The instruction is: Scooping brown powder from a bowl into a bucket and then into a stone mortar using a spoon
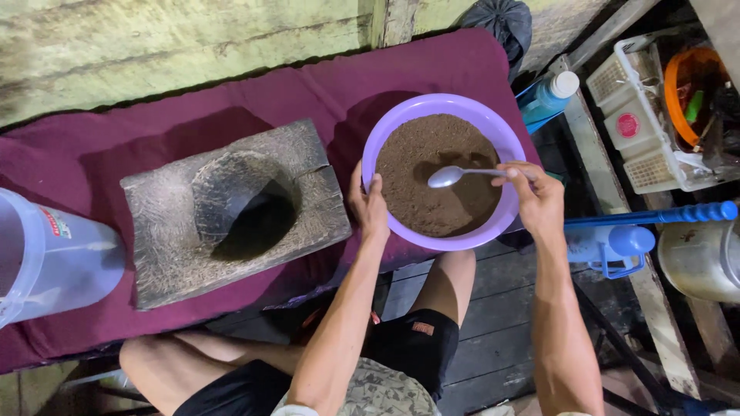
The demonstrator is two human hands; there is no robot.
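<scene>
A purple plastic bowl [393,127] full of brown powder [432,177] sits at the right end of a maroon cloth [92,154]. My left hand [370,206] grips the bowl's near-left rim. My right hand [537,196] holds the handle of a metal spoon [455,176], whose bowl hovers just over the powder's middle. Left of the bowl lies a carved wooden block [169,246] with a dark hollow in it.
A clear plastic jug [46,258] stands at the far left. Blue-capped bottles [549,96], a white crate [640,115] with utensils, a blue handle [663,216] and a metal pot [705,258] crowd the right side. My bare knees show below, above dark floorboards.
</scene>
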